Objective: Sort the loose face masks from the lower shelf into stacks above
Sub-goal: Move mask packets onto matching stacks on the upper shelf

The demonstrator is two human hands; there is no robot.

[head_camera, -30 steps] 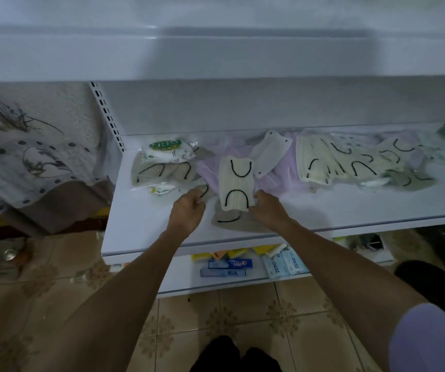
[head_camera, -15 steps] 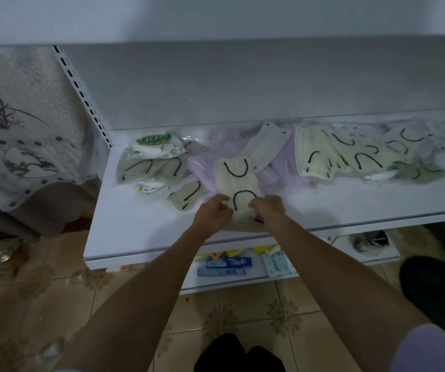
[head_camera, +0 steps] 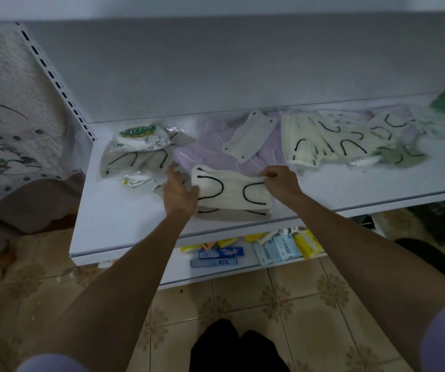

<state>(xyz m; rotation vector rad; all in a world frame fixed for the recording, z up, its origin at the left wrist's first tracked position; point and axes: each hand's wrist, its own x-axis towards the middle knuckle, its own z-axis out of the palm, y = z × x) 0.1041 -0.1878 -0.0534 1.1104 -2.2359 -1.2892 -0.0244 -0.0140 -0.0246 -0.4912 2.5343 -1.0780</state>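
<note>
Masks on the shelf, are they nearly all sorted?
Partly. The cream stack and lilac pile look grouped. The right hand pinches a cream mask, left hand touching its other end. A grey mask far right lies among cream ones, unsorted.

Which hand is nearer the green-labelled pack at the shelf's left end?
Left. The left hand is just front-right of the green-labelled pack; the right hand pinches the cream mask farther right.

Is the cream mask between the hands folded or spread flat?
Spread flat: the cream mask shows both black ear loops, its right edge pinched by the right hand.
</note>
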